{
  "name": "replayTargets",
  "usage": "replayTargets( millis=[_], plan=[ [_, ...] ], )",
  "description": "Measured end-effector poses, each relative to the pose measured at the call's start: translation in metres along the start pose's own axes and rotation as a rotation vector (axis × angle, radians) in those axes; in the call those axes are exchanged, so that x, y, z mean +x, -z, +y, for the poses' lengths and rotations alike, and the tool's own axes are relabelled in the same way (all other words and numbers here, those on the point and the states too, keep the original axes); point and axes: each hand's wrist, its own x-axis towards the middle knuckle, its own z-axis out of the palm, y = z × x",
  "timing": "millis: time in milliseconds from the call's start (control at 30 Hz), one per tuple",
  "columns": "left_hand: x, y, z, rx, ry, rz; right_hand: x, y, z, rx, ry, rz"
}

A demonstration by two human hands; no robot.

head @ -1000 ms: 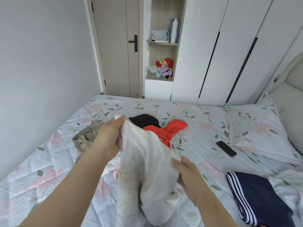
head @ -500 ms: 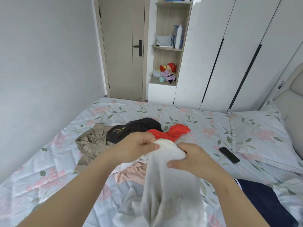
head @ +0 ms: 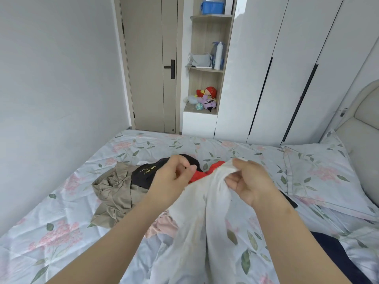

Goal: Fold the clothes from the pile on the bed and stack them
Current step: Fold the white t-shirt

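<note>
Gripping a white garment (head: 205,212) in the right hand (head: 248,179), left hand (head: 174,175) curled beside it, hold unclear, folding barely begun, pile (head: 123,187) waiting on the bed (head: 61,232).

I see a pale wall (head: 51,89) on the left, a beige door (head: 149,68) with a dark handle at the far end, open wooden shelves (head: 207,70) beside it, glossy white wardrobes (head: 287,68) to the right, and a padded headboard (head: 365,140) at the right edge of the bed (head: 61,222).
</note>
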Motion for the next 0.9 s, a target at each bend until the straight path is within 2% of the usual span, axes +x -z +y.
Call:
replayTargets(
  millis=[67, 133, 167, 267, 300, 367, 433, 533, 600, 667, 700, 767, 833, 900],
  plan=[
    [-0.008, -0.003, 0.007, -0.105, -0.023, -0.204, 0.000, -0.012, -0.009, 0.166, 0.020, 0.043],
    [-0.013, -0.010, 0.007, -0.058, -0.053, -0.357, -0.002, -0.022, -0.016, 0.270, 0.033, 0.025],
    [-0.012, -0.015, 0.006, 0.000, -0.077, -0.365, -0.004, -0.027, -0.019, 0.301, 0.031, 0.008],
    [-0.006, -0.023, 0.007, 0.219, -0.127, -0.206, -0.010, -0.033, -0.027, 0.365, 0.025, -0.016],
    [-0.003, -0.023, 0.007, 0.213, -0.092, -0.176, -0.011, -0.032, -0.029, 0.378, 0.035, -0.011],
    [0.003, -0.014, 0.013, 0.026, 0.041, -0.151, -0.011, -0.023, -0.029, 0.370, 0.066, 0.018],
    [0.009, 0.002, 0.022, -0.104, 0.131, -0.153, -0.008, -0.008, -0.025, 0.239, 0.100, 0.076],
    [0.020, 0.016, 0.038, -0.049, 0.133, -0.258, -0.007, 0.008, -0.008, -0.192, 0.224, 0.135],
    [0.026, 0.016, 0.050, -0.051, 0.109, -0.294, -0.010, 0.006, 0.005, -0.378, 0.349, 0.013],
    [0.030, 0.014, 0.058, -0.064, 0.107, -0.351, -0.012, 0.000, 0.016, -0.505, 0.368, -0.180],
    [0.030, 0.013, 0.059, -0.057, 0.104, -0.386, -0.012, -0.001, 0.019, -0.567, 0.377, -0.221],
    [0.031, 0.015, 0.056, -0.033, 0.097, -0.431, -0.009, -0.001, 0.020, -0.716, 0.462, -0.164],
    [0.030, 0.020, 0.050, 0.077, 0.064, -0.448, -0.004, 0.004, 0.019, -0.754, 0.521, -0.079],
    [0.029, 0.025, 0.037, 0.368, -0.032, -0.445, -0.003, 0.005, 0.018, -0.683, 0.541, -0.070]
  ],
)
